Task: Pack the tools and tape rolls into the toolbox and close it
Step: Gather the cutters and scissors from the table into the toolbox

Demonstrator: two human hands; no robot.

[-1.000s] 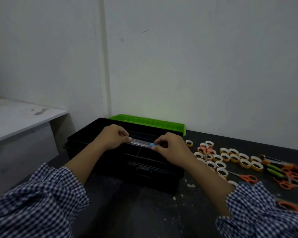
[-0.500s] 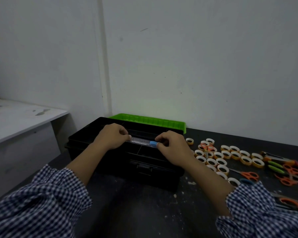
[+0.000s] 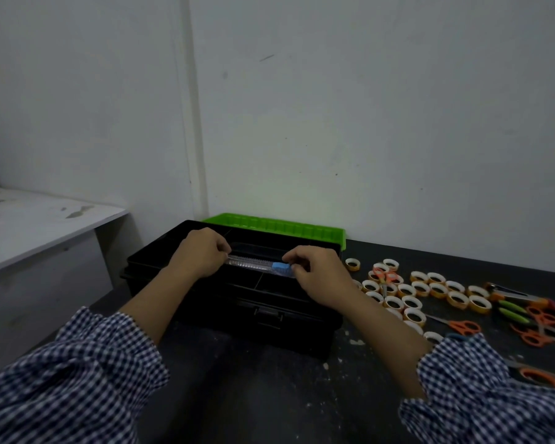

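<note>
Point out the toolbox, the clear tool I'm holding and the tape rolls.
toolbox (image 3: 302, 334): head view, front wall.
clear tool (image 3: 253, 263): head view, clear middle.
tape rolls (image 3: 414, 320): head view, one roll's rim.

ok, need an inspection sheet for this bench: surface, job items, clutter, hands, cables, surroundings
Surface: dark tabletop, scuffed.
Job's things: black toolbox open, green panel (lid or tray, cannot tell) behind it; clear tool with a blue piece held over the opening; tape rolls clustered on the table right of the box; orange scissors and green-handled tools further right, not yet packed.
Clutter: pale crumbs by the box's front right corner.
Grippers: left hand pinches the clear tool's left end; right hand pinches its right end.
Cables: nothing seen.
Surroundings: white wall behind; white shelf at left.
</note>
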